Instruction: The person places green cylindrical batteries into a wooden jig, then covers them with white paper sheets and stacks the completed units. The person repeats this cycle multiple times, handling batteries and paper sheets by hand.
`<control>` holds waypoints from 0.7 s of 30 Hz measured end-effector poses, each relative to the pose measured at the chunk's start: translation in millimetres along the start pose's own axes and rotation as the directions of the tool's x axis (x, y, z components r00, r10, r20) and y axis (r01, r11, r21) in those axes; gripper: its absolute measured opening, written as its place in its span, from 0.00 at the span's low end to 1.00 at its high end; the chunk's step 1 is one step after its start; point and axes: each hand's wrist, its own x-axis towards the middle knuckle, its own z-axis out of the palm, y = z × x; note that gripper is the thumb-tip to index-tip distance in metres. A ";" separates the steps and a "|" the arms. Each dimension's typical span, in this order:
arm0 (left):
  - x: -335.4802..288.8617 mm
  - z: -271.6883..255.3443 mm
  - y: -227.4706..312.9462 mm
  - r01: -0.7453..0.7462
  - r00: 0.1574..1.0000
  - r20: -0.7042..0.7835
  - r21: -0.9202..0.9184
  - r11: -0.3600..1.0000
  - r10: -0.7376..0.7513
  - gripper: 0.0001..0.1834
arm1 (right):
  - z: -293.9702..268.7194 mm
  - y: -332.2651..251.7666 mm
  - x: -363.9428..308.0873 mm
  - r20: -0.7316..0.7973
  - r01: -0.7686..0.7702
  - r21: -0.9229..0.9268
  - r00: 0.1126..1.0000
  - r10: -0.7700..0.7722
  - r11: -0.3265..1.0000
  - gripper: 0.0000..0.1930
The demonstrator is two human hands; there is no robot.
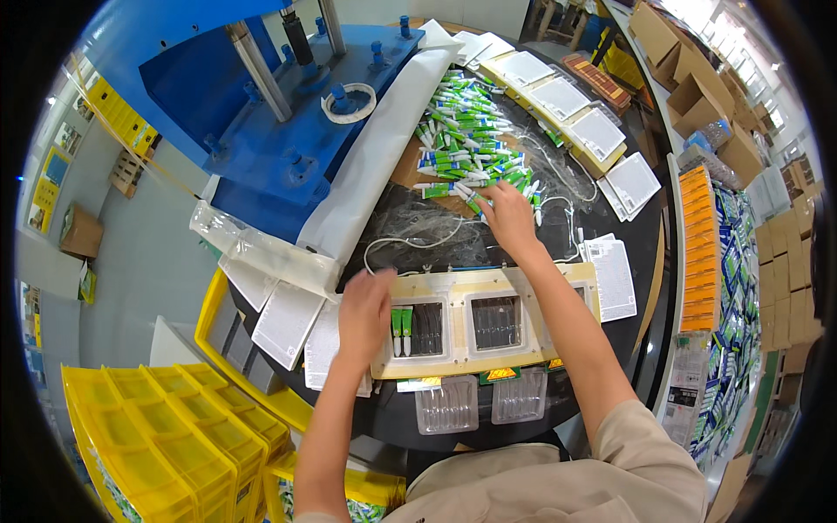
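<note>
My right hand [508,216] is at the near edge of a heap of small green-and-white tubes [466,131], fingers closed on one tube [475,204]. My left hand [366,309] is over the left end of a cream-coloured frame [459,288] with square windows; its fingers are smeared by motion. In the left window, two green tubes [402,327] stand side by side, white tips toward me, beside bare dark slots. The middle window [495,322] shows dark slots without tubes. My right forearm partly hides the right window.
A blue press [288,113] stands at the left behind a white sheet. Printed white cards [288,322] lie on both sides of the round black table [410,205]. Clear blister trays [447,405] stick out at the front. Yellow crates [157,436] stand at lower left; a second frame [558,105] lies far right.
</note>
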 end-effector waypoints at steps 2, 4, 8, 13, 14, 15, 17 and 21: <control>40.8 19.3 -15.5 0.048 0.999 -0.009 -0.071 0.996 -0.049 0.12 | 23.4 1.9 11.3 0.123 0.014 -0.092 0.992 -0.003 0.996 0.07; 84.8 41.1 -29.0 0.013 1.000 0.026 -0.075 0.997 -0.011 0.12 | 34.5 0.5 16.7 0.184 0.050 -0.146 0.983 -0.023 0.988 0.08; 147.8 90.4 -38.8 -0.170 0.974 0.165 0.075 0.983 0.156 0.14 | 9.2 -21.4 -1.3 0.246 0.070 -0.067 0.968 -0.052 0.995 0.10; 172.8 133.7 -46.3 -0.342 0.915 0.322 0.306 0.888 0.241 0.10 | -52.5 -91.1 -98.7 0.093 0.478 0.275 0.851 -0.517 0.834 0.12; 173.6 137.1 -47.5 -0.358 0.919 0.291 0.340 0.869 0.265 0.10 | -55.4 -99.8 -111.9 0.102 0.594 0.282 0.762 -0.639 0.753 0.14; 173.1 137.0 -49.2 -0.373 0.918 0.286 0.376 0.848 0.276 0.10 | -56.8 -108.2 -124.9 0.123 0.675 0.228 0.695 -0.709 0.701 0.16; 168.6 131.5 -48.3 -0.375 0.917 0.316 0.467 0.801 0.245 0.10 | -50.3 -118.5 -139.6 0.163 0.708 0.206 0.656 -0.737 0.676 0.18; 136.1 91.5 -42.8 -0.227 0.959 0.222 0.237 0.945 0.175 0.07 | -30.1 -123.4 -143.9 0.183 0.696 0.147 0.679 -0.711 0.702 0.15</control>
